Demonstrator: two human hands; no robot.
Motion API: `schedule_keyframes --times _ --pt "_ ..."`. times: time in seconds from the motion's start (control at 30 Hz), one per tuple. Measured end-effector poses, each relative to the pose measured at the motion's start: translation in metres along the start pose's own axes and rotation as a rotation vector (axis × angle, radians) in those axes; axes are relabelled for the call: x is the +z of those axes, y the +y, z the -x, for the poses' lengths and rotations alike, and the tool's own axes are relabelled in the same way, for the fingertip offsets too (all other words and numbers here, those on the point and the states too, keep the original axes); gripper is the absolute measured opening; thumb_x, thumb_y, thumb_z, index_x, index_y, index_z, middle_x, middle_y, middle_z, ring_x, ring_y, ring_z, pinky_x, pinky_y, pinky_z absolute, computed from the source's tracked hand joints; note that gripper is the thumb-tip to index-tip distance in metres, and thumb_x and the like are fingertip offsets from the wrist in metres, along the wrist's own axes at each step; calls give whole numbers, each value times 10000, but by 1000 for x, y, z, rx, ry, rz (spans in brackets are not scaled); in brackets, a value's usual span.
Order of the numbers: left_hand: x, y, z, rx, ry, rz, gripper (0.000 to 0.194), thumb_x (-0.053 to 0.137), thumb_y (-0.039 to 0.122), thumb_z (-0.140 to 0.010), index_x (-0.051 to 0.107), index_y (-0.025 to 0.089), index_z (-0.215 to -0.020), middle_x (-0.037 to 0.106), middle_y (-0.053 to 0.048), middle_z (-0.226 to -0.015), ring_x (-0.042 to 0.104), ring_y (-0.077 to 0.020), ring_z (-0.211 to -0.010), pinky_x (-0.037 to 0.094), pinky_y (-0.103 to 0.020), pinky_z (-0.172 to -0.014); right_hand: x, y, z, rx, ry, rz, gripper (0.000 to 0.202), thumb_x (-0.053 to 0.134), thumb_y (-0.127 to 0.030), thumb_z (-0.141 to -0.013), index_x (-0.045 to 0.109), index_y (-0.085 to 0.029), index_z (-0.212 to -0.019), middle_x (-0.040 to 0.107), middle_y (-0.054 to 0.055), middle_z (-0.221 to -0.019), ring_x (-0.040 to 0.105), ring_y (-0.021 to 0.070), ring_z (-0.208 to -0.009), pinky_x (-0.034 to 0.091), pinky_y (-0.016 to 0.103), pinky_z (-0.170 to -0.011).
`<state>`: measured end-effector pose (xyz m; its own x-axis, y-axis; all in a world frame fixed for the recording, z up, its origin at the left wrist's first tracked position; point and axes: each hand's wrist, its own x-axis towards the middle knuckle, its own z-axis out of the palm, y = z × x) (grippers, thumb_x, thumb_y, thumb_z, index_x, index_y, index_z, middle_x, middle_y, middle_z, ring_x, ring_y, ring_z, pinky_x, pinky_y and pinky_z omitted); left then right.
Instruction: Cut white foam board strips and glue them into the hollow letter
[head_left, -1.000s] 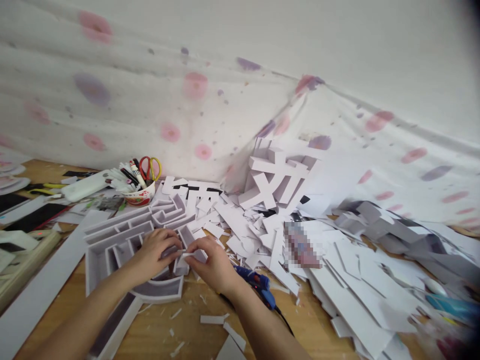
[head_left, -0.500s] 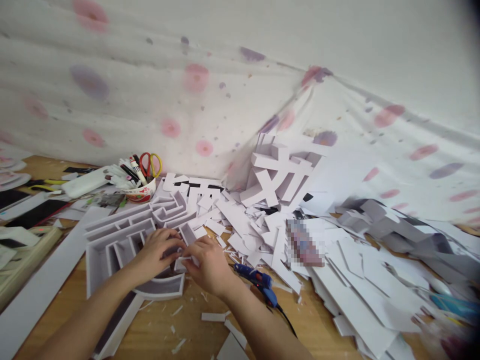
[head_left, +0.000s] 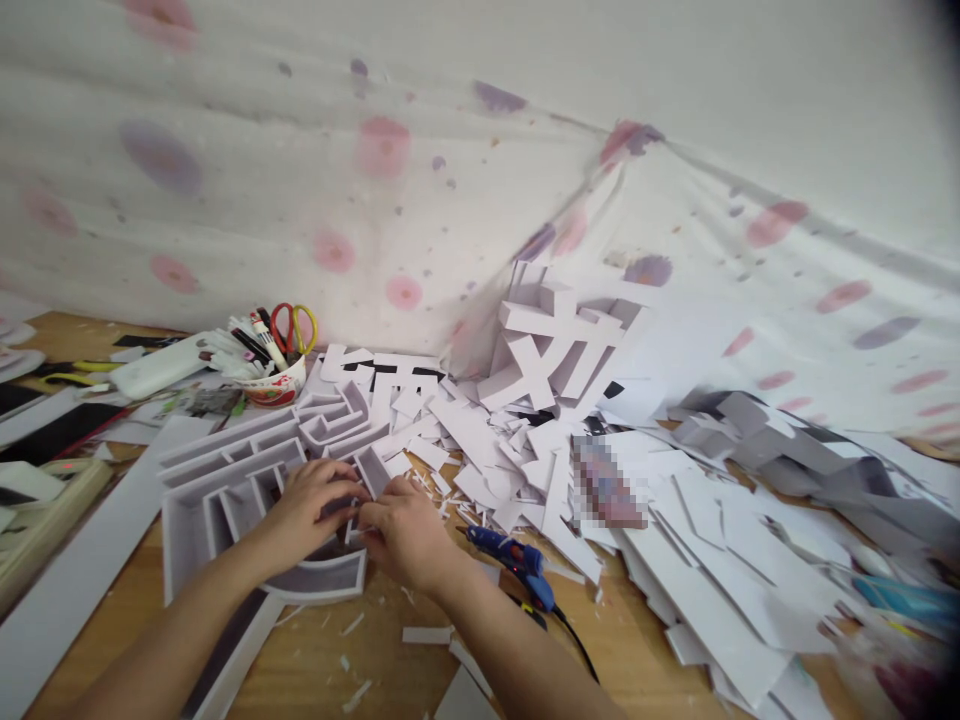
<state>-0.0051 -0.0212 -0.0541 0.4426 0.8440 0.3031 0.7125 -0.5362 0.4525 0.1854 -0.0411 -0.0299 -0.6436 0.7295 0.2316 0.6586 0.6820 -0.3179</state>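
Note:
A hollow white foam-board character [head_left: 176, 540], built of upright walls with open channels, lies on the wooden table. My left hand [head_left: 311, 505] reaches over its middle, fingers curled down and gripping the inner walls. Beside it my right hand [head_left: 405, 530] is closed at the character's right side, thumb and fingers pinching a wall there. The fingertips of both hands nearly meet, and they hide the exact spot they grip. To the right of my right hand, a blue hot glue gun [head_left: 510, 555] rests on the table with a small red light showing.
White board scraps [head_left: 480, 460] are heaped behind my hands. A finished-looking white character [head_left: 555, 340] leans against the floral curtain [head_left: 382, 150]. A cup [head_left: 274, 385] with pens and scissors [head_left: 294, 328] stands at back left. Flat white sheets [head_left: 712, 580] lie to the right; the glue gun's cord [head_left: 577, 640] trails forward.
My right hand has moved slightly left, closer to my left fingertips, covering the small white wall that showed between them. The view has shifted a little; the glue gun has stayed put.

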Motion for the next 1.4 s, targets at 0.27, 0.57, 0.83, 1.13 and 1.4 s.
schedule_keyframes --times 0.27,0.57,0.83,1.13,1.4 --pt "2 -3 1 7 -11 -42 161 580 269 -772 681 289 -895 611 -29 -1019 527 -230 -1019 383 -418 -900 -8 7 -5 -126 -23 -4 53 616 -174 -761 636 -192 -716 670 8 -770 496 158 -739 346 274 -776" --pt "3 -4 0 4 -4 -44 177 592 250 -757 688 288 -900 620 -29 -1003 538 -236 -1007 381 -425 -894 -3 10 -9 -173 -16 -2 121 578 -125 -749 610 -178 -645 664 13 -737 492 141 -688 361 254 -764" --pt "3 -3 1 9 -3 -35 164 606 249 -752 686 286 -890 620 -33 -1005 539 -233 -999 386 -423 -887 -2 8 -7 -190 0 -11 133 556 -112 -749 582 -184 -640 661 12 -752 502 145 -694 377 251 -748" --pt "2 -1 0 10 17 -35 169 604 242 -746 693 292 -881 620 -33 -997 545 -237 -995 399 -416 -878 4 9 -7 -179 -4 -40 160 531 -94 -749 568 -184 -622 650 17 -726 496 143 -683 375 262 -761" --pt "3 -2 1 20 29 -37 163 596 234 -753 688 291 -875 625 -29 -998 549 -230 -990 398 -407 -876 11 12 -5 -203 16 -38 161 531 -89 -760 563 -186 -636 633 8 -736 476 149 -723 376 256 -762"
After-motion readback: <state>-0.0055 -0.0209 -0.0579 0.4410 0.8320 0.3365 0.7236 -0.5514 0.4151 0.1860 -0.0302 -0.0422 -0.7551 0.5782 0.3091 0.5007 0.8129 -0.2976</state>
